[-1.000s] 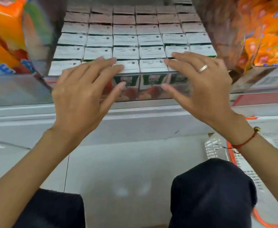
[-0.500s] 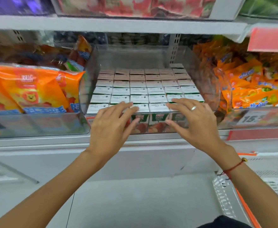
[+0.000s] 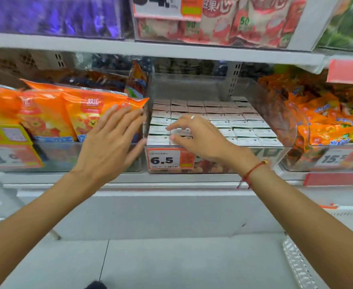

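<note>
A clear plastic bin on a store shelf holds several rows of small white-topped cartons packed upright. My right hand, with a ring and a red string bracelet, reaches over the bin's front left corner; its curled fingertips and thumb pinch a carton in the front rows. My left hand is spread with straight fingers just left of the bin, its fingertips against an orange snack bag and the bin's left wall.
A price tag reading 6.5 is fixed to the bin's front. Orange packets fill the bin to the right. An upper shelf with more bags hangs close above. A white basket edge shows at the lower right.
The view has pulled back and up. My left hand left the cartons and moved left to the orange bag. My right hand shifted left to the front left cartons and curled its fingers.
</note>
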Demonstrator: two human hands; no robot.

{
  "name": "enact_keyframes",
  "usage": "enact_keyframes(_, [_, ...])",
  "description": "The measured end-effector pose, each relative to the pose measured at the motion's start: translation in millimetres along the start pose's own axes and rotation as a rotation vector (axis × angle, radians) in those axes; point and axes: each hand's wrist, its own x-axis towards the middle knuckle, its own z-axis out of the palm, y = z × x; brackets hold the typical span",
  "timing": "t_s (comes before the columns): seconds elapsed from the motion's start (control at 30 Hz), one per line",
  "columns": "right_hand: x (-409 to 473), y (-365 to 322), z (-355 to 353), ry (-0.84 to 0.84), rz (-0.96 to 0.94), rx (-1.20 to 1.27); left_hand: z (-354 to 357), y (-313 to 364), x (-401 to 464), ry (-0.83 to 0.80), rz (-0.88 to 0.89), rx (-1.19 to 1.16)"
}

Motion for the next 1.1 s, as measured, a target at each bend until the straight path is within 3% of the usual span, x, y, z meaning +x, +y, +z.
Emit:
enact_keyframes(0.23, [55,-13,-22,-0.399,-0.085,-0.081,10,0,-5,0.022,-0.005,-0.032])
enact_keyframes(0.63, [68,-21,-20,-0.443,-0.189,-0.404,-4,-2,1,-0.032,0.044,0.012])
enact_keyframes(0.77, [60,-24,-22,-0.398,-0.09,-0.246,-22,1,7,-0.09,0.057,-0.001])
enact_keyframes(0.9, [48,-30,-35,-0.162,0.015,0.006,-37,4,4,-0.071,0.022,-0.123])
enact_keyframes(1.03, [17,-31,-56,0.142,0.07,0.324,-54,17,-5,0.005,-0.256,-0.562])
enact_keyframes(1.1, [-5,-36,-56,0.264,0.074,0.461,-62,29,-9,-0.098,-0.482,-0.914])
